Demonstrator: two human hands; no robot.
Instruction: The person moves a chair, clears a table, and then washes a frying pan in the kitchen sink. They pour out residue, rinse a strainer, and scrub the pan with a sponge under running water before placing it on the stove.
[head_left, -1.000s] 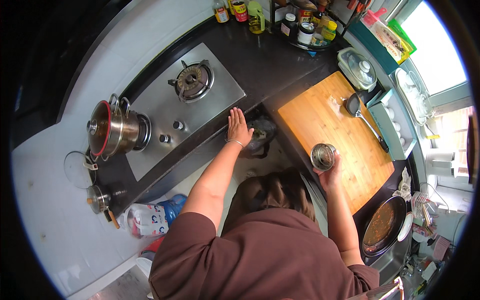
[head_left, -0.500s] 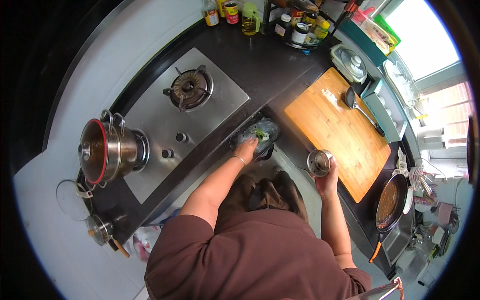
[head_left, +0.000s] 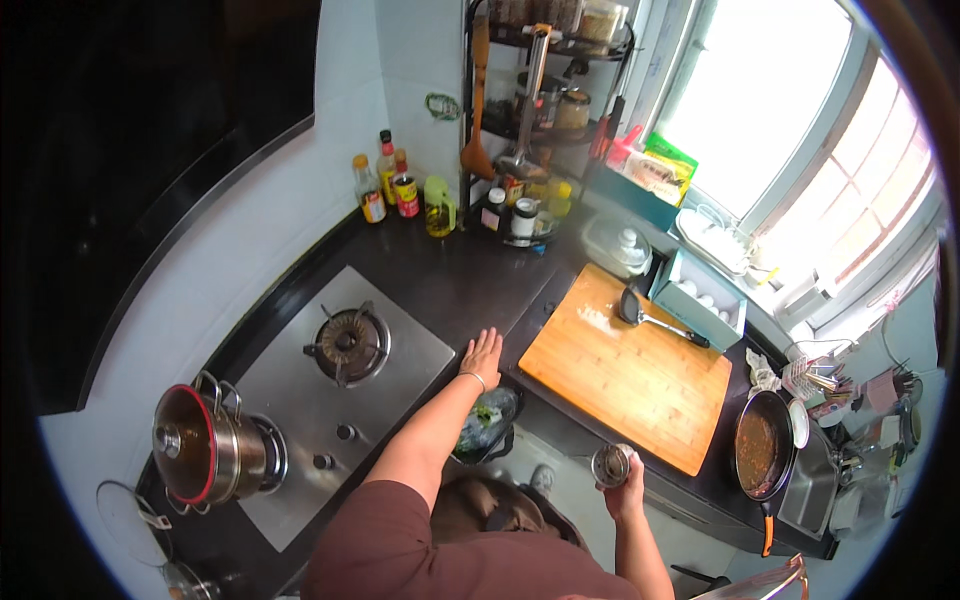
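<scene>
My left hand (head_left: 482,358) lies with its fingers outstretched on the dark counter (head_left: 430,300), just right of the steel gas stove (head_left: 290,430). The palm is down and hidden, and a bracelet circles the wrist. Below it stands a bin lined with a clear plastic bag (head_left: 492,418), with green scraps inside. In front of the counter, my right hand (head_left: 630,490) is closed round a small round metal cup (head_left: 611,465). The cup is tilted so its inside shows; its contents are too small to make out.
A wooden cutting board (head_left: 640,390) carries a black ladle (head_left: 632,308) and white residue. A steel pot (head_left: 215,445) stands on the left burner. Right of the board sits a frying pan (head_left: 760,450) with sauce, near the sink (head_left: 810,490). Bottles (head_left: 405,192) and a spice rack (head_left: 545,130) line the back.
My left hand has left the bin and now rests on the counter edge. The right hand still holds the cup, lower in the view. The camera view has tilted up.
</scene>
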